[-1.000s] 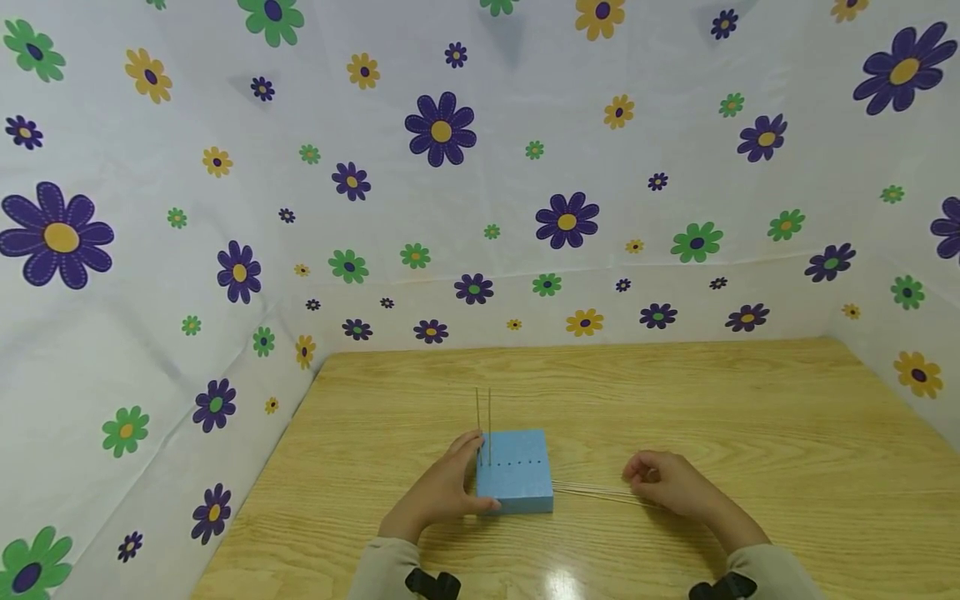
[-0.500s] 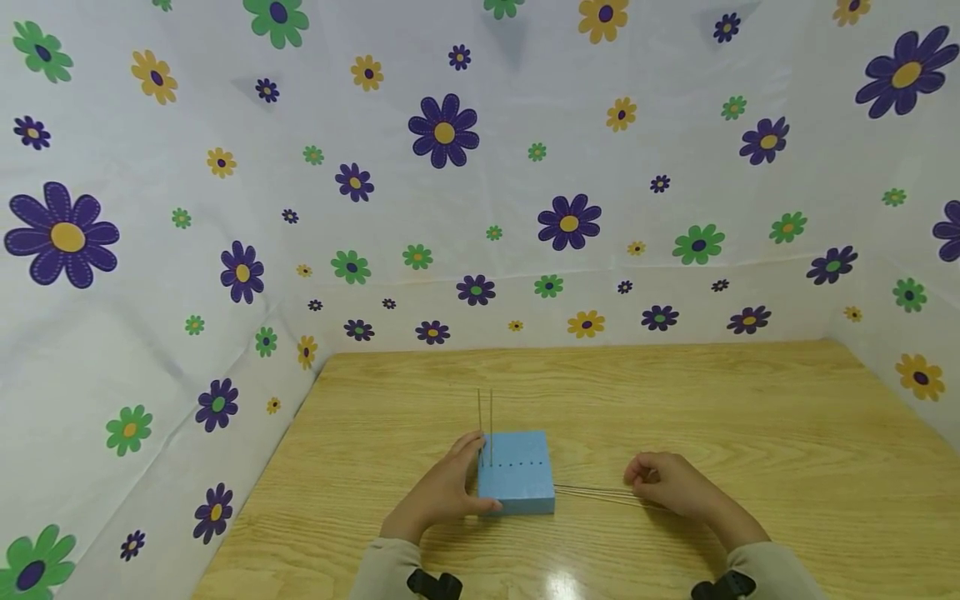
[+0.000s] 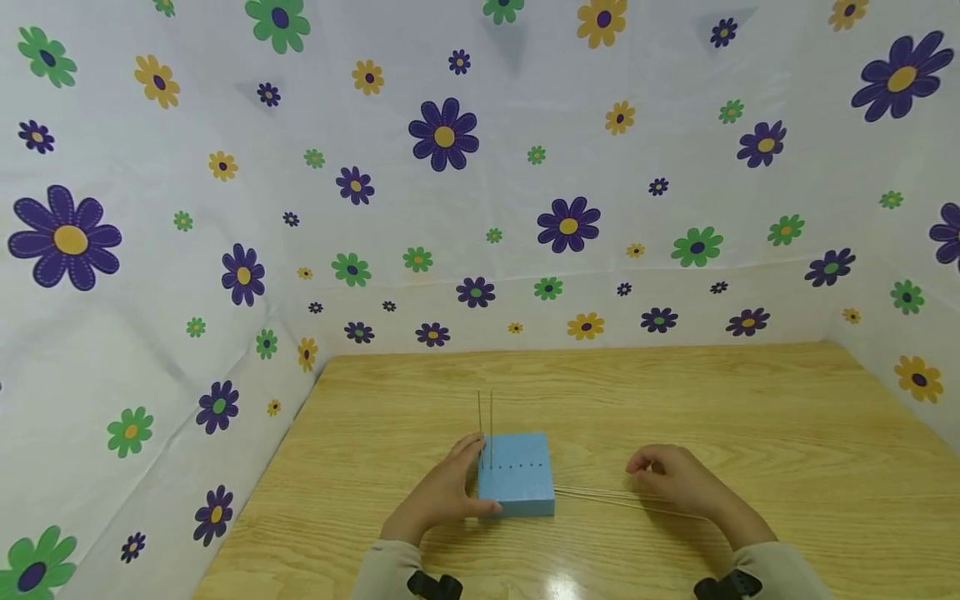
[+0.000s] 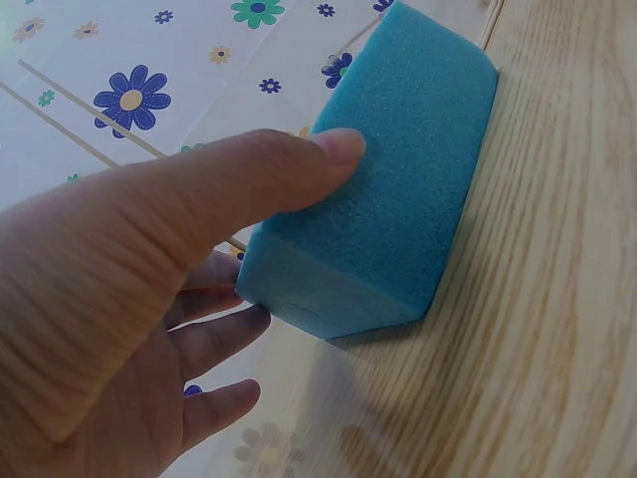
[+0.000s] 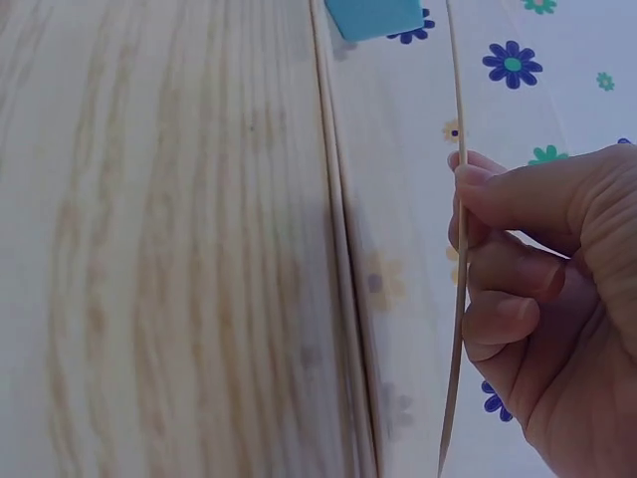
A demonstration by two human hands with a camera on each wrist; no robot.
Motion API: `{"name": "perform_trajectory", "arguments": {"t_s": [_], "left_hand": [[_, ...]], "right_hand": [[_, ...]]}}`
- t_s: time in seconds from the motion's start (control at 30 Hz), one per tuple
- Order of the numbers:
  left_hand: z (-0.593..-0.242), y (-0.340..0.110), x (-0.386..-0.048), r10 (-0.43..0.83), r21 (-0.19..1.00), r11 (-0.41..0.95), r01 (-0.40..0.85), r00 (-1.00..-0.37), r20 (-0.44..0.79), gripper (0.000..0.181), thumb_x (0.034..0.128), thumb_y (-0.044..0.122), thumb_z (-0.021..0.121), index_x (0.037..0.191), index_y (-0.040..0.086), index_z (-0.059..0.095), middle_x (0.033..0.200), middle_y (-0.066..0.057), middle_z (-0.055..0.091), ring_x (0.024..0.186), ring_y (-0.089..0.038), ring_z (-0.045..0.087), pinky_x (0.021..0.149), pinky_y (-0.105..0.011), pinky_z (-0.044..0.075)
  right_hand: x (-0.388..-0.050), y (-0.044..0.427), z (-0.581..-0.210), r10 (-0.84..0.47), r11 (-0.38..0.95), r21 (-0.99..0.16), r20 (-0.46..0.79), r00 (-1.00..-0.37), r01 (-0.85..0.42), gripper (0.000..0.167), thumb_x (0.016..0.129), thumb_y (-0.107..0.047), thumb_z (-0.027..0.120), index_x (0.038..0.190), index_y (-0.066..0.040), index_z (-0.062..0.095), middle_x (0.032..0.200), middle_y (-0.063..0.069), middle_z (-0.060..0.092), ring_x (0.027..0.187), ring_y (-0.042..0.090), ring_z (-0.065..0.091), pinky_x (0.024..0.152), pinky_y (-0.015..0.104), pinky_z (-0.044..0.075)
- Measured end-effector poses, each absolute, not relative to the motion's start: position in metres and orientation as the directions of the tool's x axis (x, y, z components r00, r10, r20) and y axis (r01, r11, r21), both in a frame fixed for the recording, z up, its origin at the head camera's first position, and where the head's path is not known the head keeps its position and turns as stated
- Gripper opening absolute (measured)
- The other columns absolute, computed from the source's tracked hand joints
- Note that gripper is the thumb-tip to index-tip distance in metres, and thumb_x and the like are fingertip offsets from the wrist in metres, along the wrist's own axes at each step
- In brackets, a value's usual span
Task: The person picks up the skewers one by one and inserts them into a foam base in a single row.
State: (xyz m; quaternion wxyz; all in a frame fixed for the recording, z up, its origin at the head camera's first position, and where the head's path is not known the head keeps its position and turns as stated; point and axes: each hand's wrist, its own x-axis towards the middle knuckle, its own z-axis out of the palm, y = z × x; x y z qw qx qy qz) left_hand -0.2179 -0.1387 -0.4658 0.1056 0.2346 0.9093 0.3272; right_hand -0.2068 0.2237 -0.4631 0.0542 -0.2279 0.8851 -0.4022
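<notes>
"Biggest first?"
"Flowered cloth [image 3: 660, 150], behind and to both sides. Then the wood-grain surface [image 3: 675, 392]."
"Next?"
"Left hand [image 3: 442, 493] grips the left end of the blue block [image 3: 517, 485], thumb on the near face, other fingers spread toward the far corner. Right hand [image 3: 678, 481]: thumb and forefinger pinching one thin stick [image 5: 461, 269]."
"Block's position?"
"Flat on the surface, between the hands."
"Elsewhere?"
"Two upright sticks [image 3: 491, 429] at the left of the block's top. Loose sticks [image 5: 343, 229] lie from its right side to beneath the right hand."
"Smallest?"
"Holes [image 3: 521, 466], one row, right of the upright pair."
</notes>
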Motion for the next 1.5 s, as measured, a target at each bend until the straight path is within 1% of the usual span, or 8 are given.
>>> {"name": "perform_trajectory", "arguments": {"t_s": [0.2,0.43,0.63,0.83,1.0,1.1,1.3,1.5], "left_hand": [[-0.466,-0.139,-0.218,0.490,0.648,0.677,0.349,-0.871,-0.044,0.097,0.0756,0.037,0.079,0.149,0.004,0.025,0.155,-0.009,0.020,0.137,-0.031,0.030,0.106,-0.049,0.034],[-0.466,-0.139,-0.218,0.490,0.652,0.675,0.346,-0.871,-0.046,0.097,0.0757,0.037,0.079,0.149,0.004,0.025,0.155,-0.009,0.020,0.137,-0.031,0.030,0.106,-0.049,0.034],[-0.466,-0.139,-0.218,0.494,0.656,0.670,0.348,-0.868,-0.045,0.097,0.0760,0.038,0.079,0.149,0.004,0.025,0.155,-0.010,0.019,0.137,-0.031,0.030,0.106,-0.049,0.035],[-0.466,-0.139,-0.217,0.495,0.648,0.673,0.355,-0.868,-0.039,0.097,0.0761,0.038,0.079,0.149,0.004,0.025,0.155,-0.010,0.020,0.137,-0.030,0.030,0.106,-0.049,0.035],[-0.465,-0.139,-0.217,0.501,0.651,0.667,0.362,-0.865,-0.032,0.096,0.0766,0.038,0.078,0.148,0.002,0.025,0.155,-0.012,0.020,0.136,-0.033,0.031,0.104,-0.051,0.035],[-0.465,-0.139,-0.216,0.501,0.646,0.671,0.364,-0.865,-0.034,0.096,0.0771,0.039,0.078,0.149,0.002,0.025,0.155,-0.012,0.020,0.136,-0.033,0.031,0.105,-0.051,0.035],[-0.465,-0.138,-0.216,0.499,0.639,0.680,0.359,-0.866,-0.044,0.096,0.0769,0.039,0.078,0.149,0.004,0.025,0.155,-0.010,0.020,0.137,-0.031,0.031,0.105,-0.049,0.035],[-0.466,-0.139,-0.218,0.490,0.635,0.688,0.351,-0.870,-0.050,0.096,0.0770,0.039,0.078,0.149,0.005,0.025,0.156,-0.008,0.019,0.137,-0.029,0.031,0.105,-0.048,0.035]], "right_hand": [[-0.207,0.221,-0.457,-0.430,0.565,-0.746,0.098,-0.898,-0.352,0.012,0.093,-0.010,0.058,0.097,-0.001,0.065,0.092,0.005,0.063,0.072,0.004,0.048,0.062,0.024,0.046],[-0.204,0.215,-0.448,-0.430,0.566,-0.712,0.174,-0.886,-0.414,0.009,0.093,-0.006,0.057,0.096,-0.002,0.065,0.094,0.007,0.065,0.079,0.004,0.052,0.065,0.026,0.048],[-0.206,0.210,-0.443,-0.421,0.516,-0.736,0.227,-0.878,-0.438,0.011,0.095,-0.009,0.056,0.096,0.000,0.063,0.092,0.010,0.063,0.071,0.002,0.050,0.058,0.023,0.046],[-0.205,0.206,-0.437,-0.413,0.404,-0.832,0.203,-0.888,-0.379,0.015,0.097,-0.010,0.052,0.100,0.003,0.058,0.091,0.014,0.060,0.057,0.011,0.049,0.046,0.029,0.048],[-0.204,0.202,-0.433,-0.422,0.336,-0.861,0.224,-0.879,-0.381,0.014,0.098,-0.011,0.051,0.099,0.002,0.057,0.076,0.005,0.053,0.055,0.011,0.047,0.049,0.031,0.050],[-0.205,0.199,-0.432,-0.435,0.284,-0.874,0.249,-0.865,-0.395,0.013,0.098,-0.009,0.050,0.098,0.003,0.055,0.070,0.006,0.050,0.056,0.012,0.048,0.051,0.032,0.051],[-0.206,0.195,-0.430,-0.440,0.209,-0.893,0.278,-0.854,-0.398,0.015,0.099,-0.008,0.049,0.098,0.007,0.054,0.077,0.012,0.057,0.065,0.017,0.058,0.057,0.034,0.055],[-0.208,0.187,-0.429,-0.410,0.197,-0.873,0.340,-0.846,-0.446,0.015,0.098,-0.005,0.050,0.097,0.008,0.056,0.080,0.013,0.061,0.070,0.021,0.061,0.059,0.035,0.056]]}}
